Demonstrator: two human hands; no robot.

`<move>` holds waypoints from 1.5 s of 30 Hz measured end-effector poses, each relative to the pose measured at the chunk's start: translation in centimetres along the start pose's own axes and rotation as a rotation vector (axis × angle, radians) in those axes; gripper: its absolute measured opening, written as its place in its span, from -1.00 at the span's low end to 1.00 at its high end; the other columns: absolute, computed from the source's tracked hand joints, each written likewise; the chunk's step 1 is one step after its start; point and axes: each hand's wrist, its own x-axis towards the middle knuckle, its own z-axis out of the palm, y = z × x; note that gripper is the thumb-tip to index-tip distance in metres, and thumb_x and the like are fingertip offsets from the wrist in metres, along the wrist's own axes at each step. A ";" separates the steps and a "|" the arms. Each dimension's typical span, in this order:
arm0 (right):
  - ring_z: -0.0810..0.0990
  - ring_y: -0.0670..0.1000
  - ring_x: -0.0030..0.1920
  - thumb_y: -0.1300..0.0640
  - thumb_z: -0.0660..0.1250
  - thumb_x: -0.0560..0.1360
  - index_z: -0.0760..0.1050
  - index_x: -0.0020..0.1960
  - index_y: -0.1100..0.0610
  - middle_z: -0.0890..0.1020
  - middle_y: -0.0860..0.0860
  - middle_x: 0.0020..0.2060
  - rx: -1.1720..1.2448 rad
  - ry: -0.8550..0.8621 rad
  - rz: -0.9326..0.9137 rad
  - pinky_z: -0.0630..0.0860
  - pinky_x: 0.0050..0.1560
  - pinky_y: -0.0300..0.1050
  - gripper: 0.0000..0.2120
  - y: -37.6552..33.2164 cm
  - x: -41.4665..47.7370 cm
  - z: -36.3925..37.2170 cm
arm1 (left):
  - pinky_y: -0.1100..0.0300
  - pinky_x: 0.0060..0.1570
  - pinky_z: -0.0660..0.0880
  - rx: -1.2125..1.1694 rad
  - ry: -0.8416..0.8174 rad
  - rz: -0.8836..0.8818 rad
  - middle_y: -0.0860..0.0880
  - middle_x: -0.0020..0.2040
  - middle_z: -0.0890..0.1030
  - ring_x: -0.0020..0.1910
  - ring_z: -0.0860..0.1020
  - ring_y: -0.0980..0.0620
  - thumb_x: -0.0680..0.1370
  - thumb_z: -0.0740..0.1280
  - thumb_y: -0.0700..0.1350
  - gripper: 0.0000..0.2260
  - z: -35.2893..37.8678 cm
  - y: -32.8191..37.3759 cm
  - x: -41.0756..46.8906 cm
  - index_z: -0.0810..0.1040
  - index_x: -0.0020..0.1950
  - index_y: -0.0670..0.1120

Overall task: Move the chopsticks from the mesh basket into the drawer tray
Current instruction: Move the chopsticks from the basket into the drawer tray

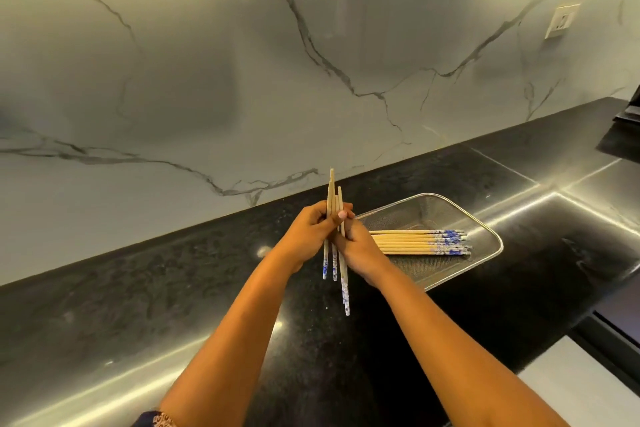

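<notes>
A white marble backsplash (207,80) with branching grey veins is filling the upper view. A polished black granite countertop (138,305) is running along its foot and catching streaks of warm light. A cream wall socket (561,20) is sitting high on the right. A white cabinet front (581,392) is showing below the counter edge.

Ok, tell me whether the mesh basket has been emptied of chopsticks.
No, a row of chopsticks lies flat inside the mesh basket, apart from the few that the left hand and right hand grip.
</notes>
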 end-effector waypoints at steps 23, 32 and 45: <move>0.56 -0.23 -0.08 0.23 0.26 0.55 0.53 0.09 0.06 0.60 -0.12 -0.11 -0.181 0.090 -0.039 0.42 -0.13 -0.53 -0.83 6.2 -2.2 0.9 | 0.19 -0.05 0.58 -0.063 -0.112 -0.104 0.04 0.00 0.64 0.01 0.60 0.16 0.61 0.19 -0.15 -0.82 1.0 -3.3 -1.8 0.58 0.04 -0.01; 0.60 -0.26 -0.09 0.16 0.25 0.57 0.52 0.09 -0.02 0.63 -0.13 -0.11 -0.106 0.017 0.040 0.45 -0.13 -0.51 -0.85 4.7 -2.0 0.5 | 0.43 -0.34 0.47 -0.084 -0.171 -0.166 0.09 -0.04 0.63 -0.25 0.58 0.31 0.63 0.14 -0.16 -0.81 0.2 -2.1 -1.5 0.54 0.05 -0.06; 0.66 0.07 0.04 -0.06 0.08 0.61 0.52 0.18 0.15 0.69 0.14 0.01 0.898 0.303 0.422 0.59 0.00 -0.09 -0.63 4.1 -5.3 0.3 | 0.03 -0.08 0.53 -0.938 0.568 -0.162 -0.03 -0.10 0.62 -0.06 0.63 -0.04 0.62 0.14 -0.13 -0.85 -0.6 -1.8 0.0 0.49 -0.07 -0.05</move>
